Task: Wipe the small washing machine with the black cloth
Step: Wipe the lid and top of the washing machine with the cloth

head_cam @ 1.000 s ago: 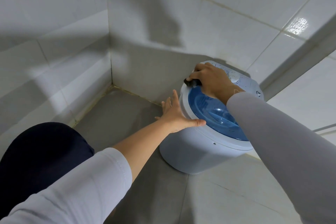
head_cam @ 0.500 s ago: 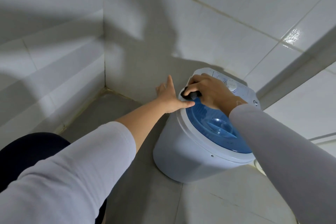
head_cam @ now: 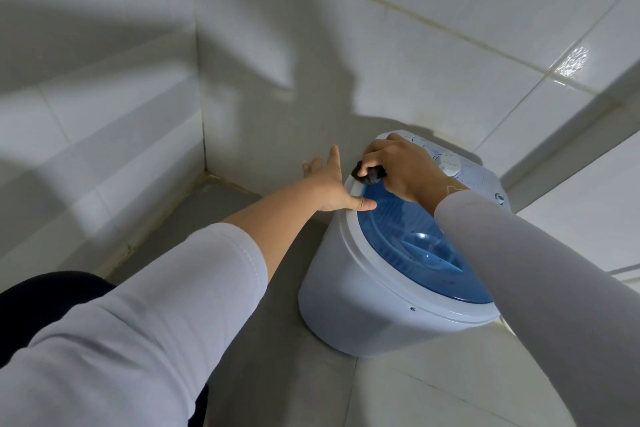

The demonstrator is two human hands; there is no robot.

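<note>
The small washing machine (head_cam: 349, 308) is a pale blue-white tub with a translucent blue lid (head_cam: 415, 253), standing on the floor against the tiled wall. My right hand (head_cam: 405, 166) presses a bunched black cloth (head_cam: 369, 174) onto the white rim at the lid's far left edge. My left hand (head_cam: 332, 189) lies flat against the machine's upper left side, fingers spread toward the wall and thumb resting on the rim. The control panel (head_cam: 460, 166) with its dial shows just behind my right wrist.
White tiled walls meet in a corner (head_cam: 204, 170) to the left of the machine. The floor (head_cam: 433, 388) is grey tile. My dark-clad knee (head_cam: 41, 305) sits at the lower left.
My left hand slid from the machine's front side up to its far left rim. My right hand with the cloth moved slightly left along the rim. The camera came closer.
</note>
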